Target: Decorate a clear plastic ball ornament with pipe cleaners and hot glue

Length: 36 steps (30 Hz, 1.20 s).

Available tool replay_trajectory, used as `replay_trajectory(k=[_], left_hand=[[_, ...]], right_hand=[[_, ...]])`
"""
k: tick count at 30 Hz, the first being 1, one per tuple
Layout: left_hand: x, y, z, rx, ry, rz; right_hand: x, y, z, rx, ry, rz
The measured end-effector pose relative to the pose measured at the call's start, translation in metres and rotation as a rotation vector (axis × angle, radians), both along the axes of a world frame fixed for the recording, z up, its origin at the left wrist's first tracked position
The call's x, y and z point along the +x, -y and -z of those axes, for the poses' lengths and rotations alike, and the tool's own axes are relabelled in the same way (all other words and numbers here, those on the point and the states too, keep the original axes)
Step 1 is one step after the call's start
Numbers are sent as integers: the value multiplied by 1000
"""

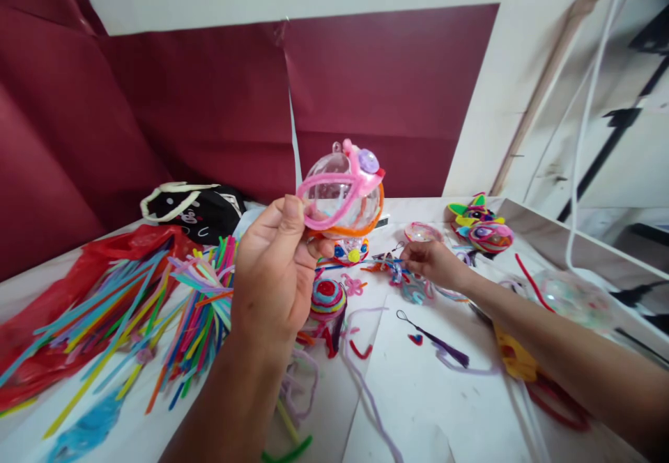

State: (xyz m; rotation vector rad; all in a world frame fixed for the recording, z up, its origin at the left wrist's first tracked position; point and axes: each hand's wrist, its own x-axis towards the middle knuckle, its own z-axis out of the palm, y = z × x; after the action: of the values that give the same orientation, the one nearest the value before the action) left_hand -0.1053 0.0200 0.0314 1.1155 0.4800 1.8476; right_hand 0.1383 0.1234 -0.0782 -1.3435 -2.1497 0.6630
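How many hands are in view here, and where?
2: the left hand holds up a clear ball near the centre; the right hand is by small craft pieces, right of centre. No others show.

No readable text, label, brand, number or sign on any of the things here.
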Motion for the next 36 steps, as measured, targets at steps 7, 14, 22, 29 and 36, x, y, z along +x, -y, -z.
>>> replay_trajectory(k=[7, 14, 22, 29, 36], left_hand=[[0, -3, 4, 1, -38, -18], [0, -11, 8, -9, -10, -13], [9, -19, 8, -81, -29, -33], [16, -14, 24, -196, -61, -28], [23, -10, 52, -337, -62, -30]], right_hand=[[5, 8, -4, -42, -245, 34], [14, 21, -1, -181, -435, 68], [27, 29, 3, -239, -601, 142], [33, 37, -2, -362, -706, 165], [37, 43, -2, -500, -827, 175]])
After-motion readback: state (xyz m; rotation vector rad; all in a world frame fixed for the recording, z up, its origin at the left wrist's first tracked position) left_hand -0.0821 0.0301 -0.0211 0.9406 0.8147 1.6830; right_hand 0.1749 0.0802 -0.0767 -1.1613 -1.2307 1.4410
